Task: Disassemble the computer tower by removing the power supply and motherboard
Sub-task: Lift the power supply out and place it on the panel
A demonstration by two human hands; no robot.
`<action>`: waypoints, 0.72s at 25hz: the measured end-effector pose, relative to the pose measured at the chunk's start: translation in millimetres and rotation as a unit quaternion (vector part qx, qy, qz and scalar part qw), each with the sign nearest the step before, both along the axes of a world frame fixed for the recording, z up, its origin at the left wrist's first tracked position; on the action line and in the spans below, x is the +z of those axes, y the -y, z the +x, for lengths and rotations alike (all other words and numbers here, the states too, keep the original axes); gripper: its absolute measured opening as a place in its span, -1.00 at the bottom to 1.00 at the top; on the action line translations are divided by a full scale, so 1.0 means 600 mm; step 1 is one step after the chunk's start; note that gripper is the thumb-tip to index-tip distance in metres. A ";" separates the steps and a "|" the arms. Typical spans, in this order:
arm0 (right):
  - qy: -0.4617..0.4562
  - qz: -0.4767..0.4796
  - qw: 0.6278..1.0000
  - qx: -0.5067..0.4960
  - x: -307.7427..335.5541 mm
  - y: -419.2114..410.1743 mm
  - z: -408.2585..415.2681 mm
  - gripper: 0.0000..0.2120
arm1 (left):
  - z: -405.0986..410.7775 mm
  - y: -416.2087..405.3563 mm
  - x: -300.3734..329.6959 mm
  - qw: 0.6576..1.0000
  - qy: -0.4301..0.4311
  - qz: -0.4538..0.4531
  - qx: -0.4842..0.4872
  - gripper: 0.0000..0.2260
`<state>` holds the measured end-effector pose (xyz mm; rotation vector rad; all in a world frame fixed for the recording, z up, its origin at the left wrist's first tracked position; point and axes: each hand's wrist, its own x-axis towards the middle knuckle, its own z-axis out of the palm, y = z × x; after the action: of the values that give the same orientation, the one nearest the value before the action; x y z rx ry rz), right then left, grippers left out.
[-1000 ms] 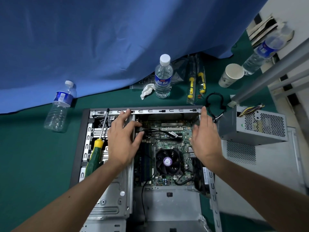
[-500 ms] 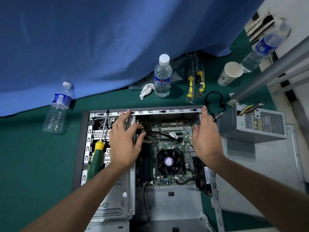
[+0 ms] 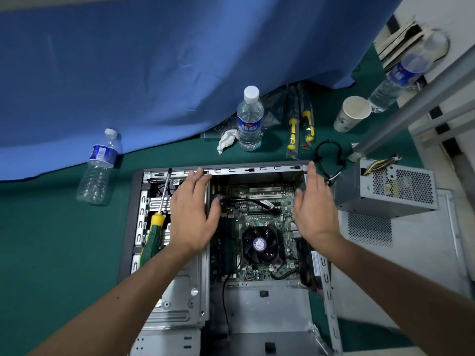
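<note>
Both hands are hovering open over the computer tower [image 3: 226, 173].
The left hand [image 3: 191, 217] and right hand [image 3: 314, 214] are spreading straight fingers beside the motherboard [image 3: 259, 214], holding nothing.

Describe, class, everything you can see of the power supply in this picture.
The power supply is a grey metal box, already out of the case, resting on the removed side panel to the case's right. Its top face is perforated mesh; a bundle of yellow, black and coloured wires leaves its far end. It lies flat. Neither hand touches it; the right hand is nearest.
</note>
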<state>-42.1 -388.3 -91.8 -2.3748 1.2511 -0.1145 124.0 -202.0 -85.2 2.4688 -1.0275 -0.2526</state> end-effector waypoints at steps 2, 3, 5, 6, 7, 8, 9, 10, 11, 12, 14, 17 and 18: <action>0.000 -0.002 1.000 -0.005 0.003 0.001 0.002 -0.39 | 0.003 -0.003 0.002 0.999 0.027 0.018 -0.027 -0.55; -0.013 -0.017 1.000 -0.004 0.002 0.000 0.002 -0.39 | 0.003 -0.006 0.000 0.999 0.032 0.025 -0.031 -0.55; -0.035 -0.064 0.997 0.005 0.001 -0.005 0.001 -0.41 | 0.000 -0.008 -0.006 0.999 0.031 0.025 -0.014 -0.56; -0.031 -0.079 0.996 0.007 0.002 -0.005 0.002 -0.43 | 0.000 -0.007 -0.010 0.999 0.031 0.025 -0.005 -0.56; -0.016 -0.089 0.996 0.011 0.006 -0.006 0.000 -0.47 | 0.002 -0.006 -0.013 0.999 0.032 0.029 0.003 -0.54; 0.006 -0.102 0.995 0.024 0.009 -0.009 -0.003 -0.52 | 0.002 -0.008 -0.016 0.999 0.035 0.034 0.008 -0.52; 0.030 -0.120 0.991 0.048 0.011 -0.012 -0.007 -0.58 | 0.003 -0.008 -0.018 0.999 0.036 0.037 0.011 -0.50; 0.054 -0.139 0.985 0.085 0.013 -0.016 -0.009 -0.64 | 0.004 -0.009 -0.018 0.999 0.037 0.037 0.011 -0.49; 0.076 -0.142 0.978 0.133 0.017 -0.023 -0.007 -0.68 | 0.005 -0.009 -0.017 0.999 0.036 0.036 0.008 -0.49; 0.090 -0.119 0.972 0.181 0.022 -0.031 0.003 -0.70 | 0.004 -0.007 -0.016 0.999 0.036 0.035 0.006 -0.50; 0.079 -0.019 0.963 0.257 0.031 -0.054 0.046 -0.69 | 0.004 -0.006 -0.015 0.999 0.041 0.033 0.002 -0.50; -0.001 0.081 0.942 0.326 0.025 -0.083 0.123 -0.63 | 0.004 -0.007 -0.011 0.999 0.040 0.028 -0.001 -0.49; -0.022 0.115 0.938 0.327 0.022 -0.088 0.142 -0.65 | 0.003 -0.007 -0.011 0.999 0.039 0.027 -0.001 -0.49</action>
<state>42.9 -335.3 -78.9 -2.4529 0.4048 0.2788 126.0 -197.6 -91.8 2.5446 -1.0676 -0.1891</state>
